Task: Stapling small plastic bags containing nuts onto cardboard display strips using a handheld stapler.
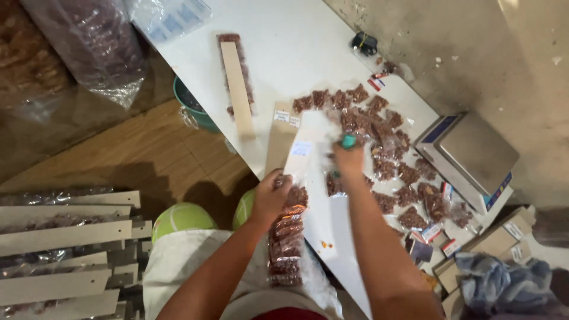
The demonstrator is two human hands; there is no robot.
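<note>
I am holding up a hanging strip of small clear sachets filled with reddish-brown snack (287, 237) with my left hand (271, 197), fingers closed around its top end so the strip is dangling down toward my lap. My right hand (348, 159) is closing on the long white card header (303, 155) above it, pinching the card together with what looks like one more sachet, though blur is keeping me from telling exactly. Judging by the row already hanging, this strip is filling up well, while a loose heap of the same brown sachets (385, 139) is lying just beyond my right hand on the white table (296, 47), waiting to be fixed on. One finished strip under a pale card (237, 80) is lying farther up the table. A stack of finished carded strips (65, 249) is resting at my left, and a grey digital scale (471, 155) is sitting at my right, past the heap. Nothing is blocking my hands; the heap is within easy reach.
</note>
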